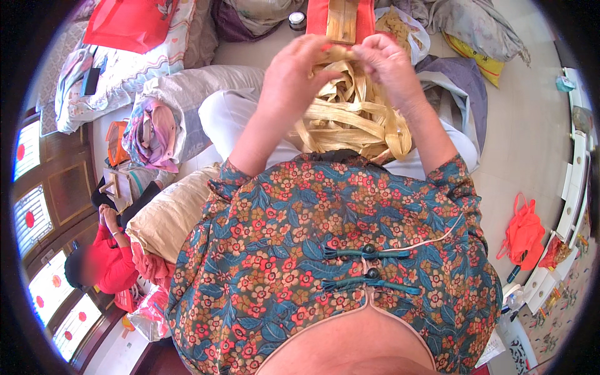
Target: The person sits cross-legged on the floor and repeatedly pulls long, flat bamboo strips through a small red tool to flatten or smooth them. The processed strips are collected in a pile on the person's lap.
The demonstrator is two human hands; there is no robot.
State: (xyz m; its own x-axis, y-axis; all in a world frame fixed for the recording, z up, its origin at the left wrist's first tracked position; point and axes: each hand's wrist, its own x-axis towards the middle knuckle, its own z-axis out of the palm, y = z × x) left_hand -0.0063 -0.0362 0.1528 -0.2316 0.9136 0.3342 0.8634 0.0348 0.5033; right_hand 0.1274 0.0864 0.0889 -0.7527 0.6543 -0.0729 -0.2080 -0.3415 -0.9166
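Near the top middle of the head view, my left hand [300,70] and my right hand [385,61] are raised close together. Between their fingertips is a short piece of pale tan braid or strip [341,52] with a bit of red beside it; my left hand's fingers are curved and partly blurred, so their grip on it is unclear. The right thumb and fingers pinch its end. Below the hands, a heap of long, flat, straw-coloured braided strips [347,122] lies on my lap. A wooden block [341,21] on red cloth [316,23] stands just beyond the hands.
A lidded jar [297,21] stands beyond my left hand; a white plastic bag [418,40] with tan material is at the right. Stuffed sacks [178,206] lie at the left, where another person [115,267] in red sits. A red bag [522,232] rests on the right floor.
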